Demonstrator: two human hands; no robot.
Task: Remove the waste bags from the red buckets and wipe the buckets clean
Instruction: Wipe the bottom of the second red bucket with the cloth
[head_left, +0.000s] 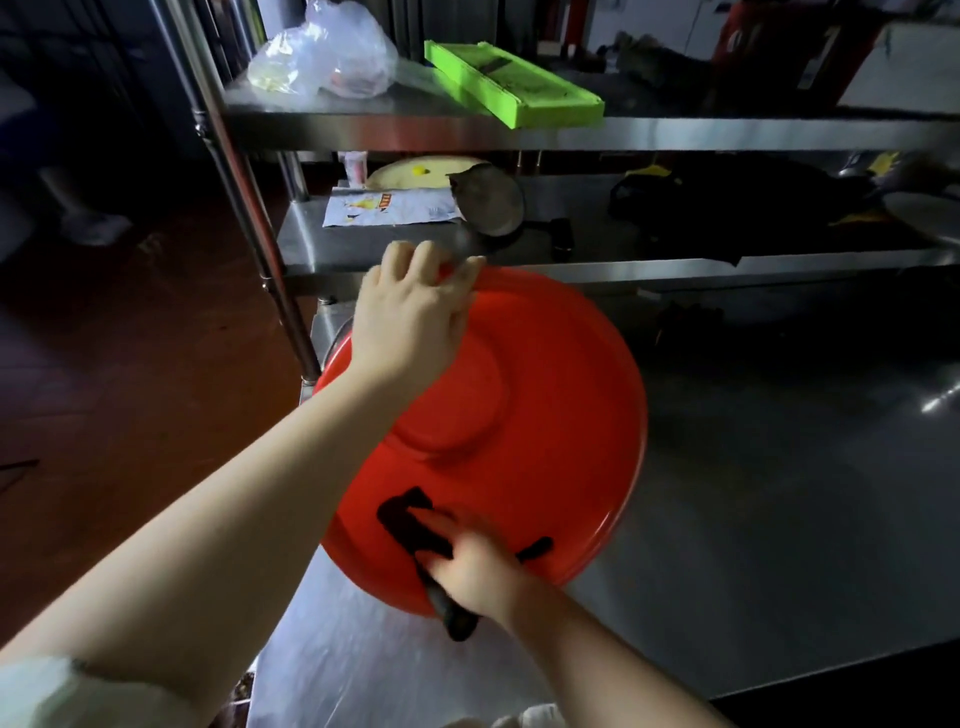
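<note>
Two hands on the one red bucket, and it sits upside down and tilted on the steel table, its flat base turned up toward the camera. The left hand is up at the far rim, fingers curled over the edge and clamped onto it, holding the bucket steady. Down at the near side, the right hand has a dark cloth pressed flat against the red wall, fingers closed over it; the cloth spreads out past the fingertips to the left, and a dark end of it hangs below the hand, just off the bucket's lower edge. The right hand is blurred, so the exact finger positions are hard to read.

The bucket stands at the left end of the table, close against the upright post of the steel shelving. Up on the top shelf lies a bright green slicer, with a crumpled clear plastic bag to its left. On the middle shelf, just behind the left hand, there is a printed packet lying flat and a round grey lid leaning beside it. Further right that shelf is too dark to make out.
</note>
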